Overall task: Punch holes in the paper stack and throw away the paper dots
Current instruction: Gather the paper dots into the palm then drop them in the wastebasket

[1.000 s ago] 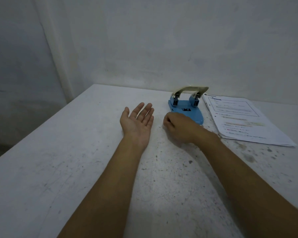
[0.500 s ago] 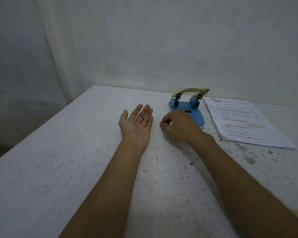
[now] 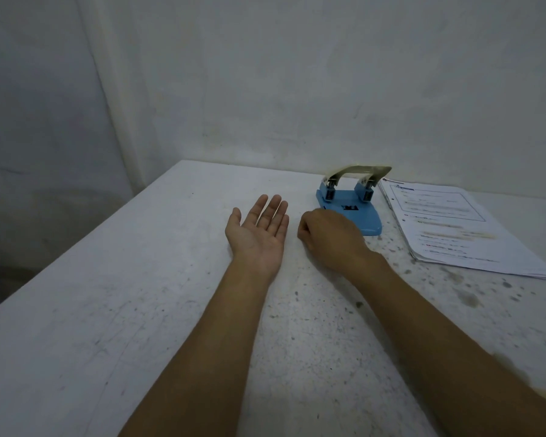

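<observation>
Paper stack [image 3: 448,222] lies flat on the white tabletop [image 3: 108,310], at the far right, just beside the blue hole punch [image 3: 350,206], whose pale lever is raised. We rest our left hand [image 3: 257,233] on the tabletop with the palm up and the fingers spread flat, holding nothing. Our right hand [image 3: 330,238] is curled, knuckles up, with fingertips pinched together near the tabletop, just in front of the punch base. If a paper dot is between them, we cannot tell; it is too small.
</observation>
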